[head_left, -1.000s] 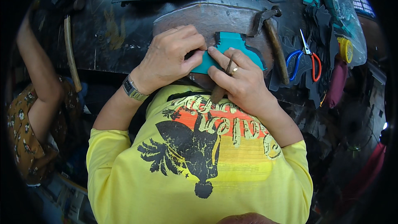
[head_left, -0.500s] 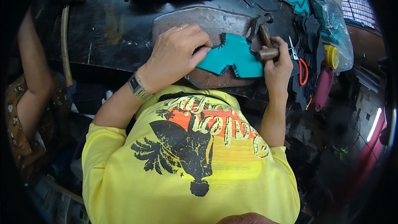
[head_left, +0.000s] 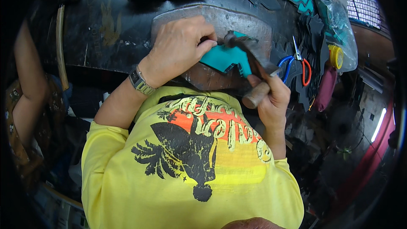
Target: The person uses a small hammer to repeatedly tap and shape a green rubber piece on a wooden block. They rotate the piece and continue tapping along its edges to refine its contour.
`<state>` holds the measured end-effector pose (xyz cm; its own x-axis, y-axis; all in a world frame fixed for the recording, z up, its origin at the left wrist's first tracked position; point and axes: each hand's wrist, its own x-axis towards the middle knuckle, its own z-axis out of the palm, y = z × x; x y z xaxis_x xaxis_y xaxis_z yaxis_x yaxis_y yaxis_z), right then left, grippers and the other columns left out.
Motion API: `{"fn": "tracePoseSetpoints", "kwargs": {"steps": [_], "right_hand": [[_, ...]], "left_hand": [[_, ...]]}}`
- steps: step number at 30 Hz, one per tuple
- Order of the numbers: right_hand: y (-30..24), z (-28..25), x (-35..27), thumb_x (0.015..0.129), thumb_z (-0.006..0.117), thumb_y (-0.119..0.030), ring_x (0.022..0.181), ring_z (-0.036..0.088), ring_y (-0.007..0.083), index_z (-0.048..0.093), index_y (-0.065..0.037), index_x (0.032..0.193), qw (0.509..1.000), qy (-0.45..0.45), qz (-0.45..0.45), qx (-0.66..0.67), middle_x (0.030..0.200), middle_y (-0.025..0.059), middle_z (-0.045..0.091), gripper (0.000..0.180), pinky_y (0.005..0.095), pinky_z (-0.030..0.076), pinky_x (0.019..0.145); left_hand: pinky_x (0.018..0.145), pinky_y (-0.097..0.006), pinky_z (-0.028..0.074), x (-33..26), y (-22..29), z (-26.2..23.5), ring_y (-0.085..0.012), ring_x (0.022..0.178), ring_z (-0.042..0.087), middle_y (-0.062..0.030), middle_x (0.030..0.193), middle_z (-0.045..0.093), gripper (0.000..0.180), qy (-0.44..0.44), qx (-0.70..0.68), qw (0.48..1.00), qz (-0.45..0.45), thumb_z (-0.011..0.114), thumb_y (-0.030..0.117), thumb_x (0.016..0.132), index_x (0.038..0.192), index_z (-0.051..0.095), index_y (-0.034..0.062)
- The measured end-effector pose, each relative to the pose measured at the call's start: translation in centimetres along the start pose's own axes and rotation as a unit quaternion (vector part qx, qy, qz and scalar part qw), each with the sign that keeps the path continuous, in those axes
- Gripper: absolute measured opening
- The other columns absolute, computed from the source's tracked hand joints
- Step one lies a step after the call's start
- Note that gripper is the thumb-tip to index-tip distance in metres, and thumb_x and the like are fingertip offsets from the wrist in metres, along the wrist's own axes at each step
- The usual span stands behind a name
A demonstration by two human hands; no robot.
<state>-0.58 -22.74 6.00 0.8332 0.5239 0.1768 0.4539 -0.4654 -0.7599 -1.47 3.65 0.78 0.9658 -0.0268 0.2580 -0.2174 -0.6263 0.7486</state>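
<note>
Dark workbench [head_left: 106, 29], left hand [head_left: 180, 46] pinching teal leather piece [head_left: 224, 57] on stone slab [head_left: 250, 23], right hand [head_left: 271, 97] gripping hammer [head_left: 250, 59], scissors [head_left: 299, 61] beside.

The right hand [head_left: 271, 97], which a second earlier pressed the teal leather piece [head_left: 222, 58], took up a wooden-handled hammer [head_left: 250, 59] and brought its head down over it.

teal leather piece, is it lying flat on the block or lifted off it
Lying flat. The teal cut leather piece rests on the grey stone block, pinned under the left hand; the right hand holds a wooden-handled hammer over it.
</note>
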Motion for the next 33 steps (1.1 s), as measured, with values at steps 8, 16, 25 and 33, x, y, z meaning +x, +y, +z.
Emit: {"fn": "tracePoseSetpoints", "kwargs": {"steps": [8,16,25,33], "right_hand": [[0.4,1.3,0.1,0.086,0.069,0.016,0.090,0.074,0.0172,0.069,-0.002,0.135,0.995,-0.053,0.016,-0.078,0.106,0.0183,0.076,0.052,0.0300,0.055,0.079],[-0.4,0.8,-0.1,0.082,0.075,0.011,0.075,0.071,0.0263,0.074,0.002,0.117,0.998,0.057,0.007,0.014,0.090,0.0176,0.072,0.036,0.0344,0.053,0.071],[0.0,0.2,0.6,0.085,0.069,0.017,0.091,0.072,0.0119,0.069,0.005,0.127,0.993,-0.077,0.093,-0.018,0.104,0.0086,0.077,0.043,0.0280,0.057,0.086],[8.0,-2.5,7.0,0.084,0.058,0.016,0.107,0.077,0.0223,0.071,-0.005,0.132,0.976,0.172,-0.020,-0.128,0.121,0.0152,0.078,0.054,0.0345,0.057,0.095]], "left_hand": [[0.071,-0.037,0.053,-0.3,-0.1,-0.3,-0.0280,0.080,0.069,-0.0079,0.088,0.068,0.010,0.015,-0.003,1.000,-0.006,0.079,0.015,0.087,0.094,0.077,0.0073],[0.070,-0.035,0.053,-0.5,-0.4,-1.1,-0.0245,0.077,0.069,-0.0068,0.086,0.067,0.009,-0.006,0.011,1.000,-0.028,0.078,0.013,0.087,0.093,0.076,0.0059],[0.070,-0.035,0.054,-0.5,-0.2,-0.9,-0.0250,0.077,0.070,-0.0074,0.085,0.067,0.010,-0.012,-0.009,0.999,-0.028,0.079,0.012,0.085,0.092,0.075,0.0051],[0.077,-0.037,0.055,-1.4,-0.1,0.1,-0.0252,0.089,0.069,-0.0062,0.094,0.067,0.014,0.057,0.051,0.997,0.023,0.081,0.014,0.085,0.095,0.074,0.0072]]}}
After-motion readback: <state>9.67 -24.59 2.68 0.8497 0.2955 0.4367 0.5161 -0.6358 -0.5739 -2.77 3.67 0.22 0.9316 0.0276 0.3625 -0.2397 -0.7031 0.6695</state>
